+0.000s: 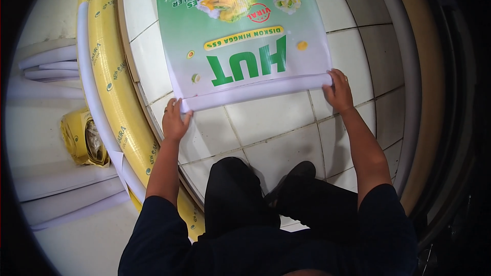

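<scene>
A large green printed banner (pixel 240 46) with food pictures lies flat on the white tiled floor (pixel 266 128). Its near edge is rolled into a white tube (pixel 255 92). My left hand (pixel 175 120) grips the left end of that roll. My right hand (pixel 338 92) presses on the right end, fingers curled over it. My knees in dark trousers are on the tiles just below the roll.
A long yellow wrapped roll (pixel 115 87) and a white tube (pixel 92 87) lie along the left of the tiles. A crumpled yellow wrapper (pixel 84 140) sits further left among white rolls (pixel 51 61). A grey pipe (pixel 409 71) curves on the right.
</scene>
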The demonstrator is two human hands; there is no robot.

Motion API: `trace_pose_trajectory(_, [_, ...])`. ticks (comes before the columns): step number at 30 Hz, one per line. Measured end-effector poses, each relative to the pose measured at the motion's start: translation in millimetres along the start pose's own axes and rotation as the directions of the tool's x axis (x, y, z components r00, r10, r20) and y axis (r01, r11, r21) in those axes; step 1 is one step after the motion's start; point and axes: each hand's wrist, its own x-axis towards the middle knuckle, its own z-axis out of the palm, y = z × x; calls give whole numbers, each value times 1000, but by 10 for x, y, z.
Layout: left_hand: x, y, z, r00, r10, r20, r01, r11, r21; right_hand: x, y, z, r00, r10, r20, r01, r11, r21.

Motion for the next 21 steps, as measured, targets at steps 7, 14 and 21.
trace_pose_trajectory(7, [-56, -204, -76, 983, 178, 30, -179, 983, 29, 107, 102, -148, 985, -75, 154, 79, 997, -19])
trace_pose_trajectory(14, [-14, -169, -41, 778, -517, 357, 617, 737, -277, 112, 144, 14, 856, 490, 162, -516, 821, 245])
trace_pose_trajectory(21, [-252, 62, 68, 986, -149, -68, 152, 988, 31, 15, -187, -96, 976, 22, 217, 1, 994, -106])
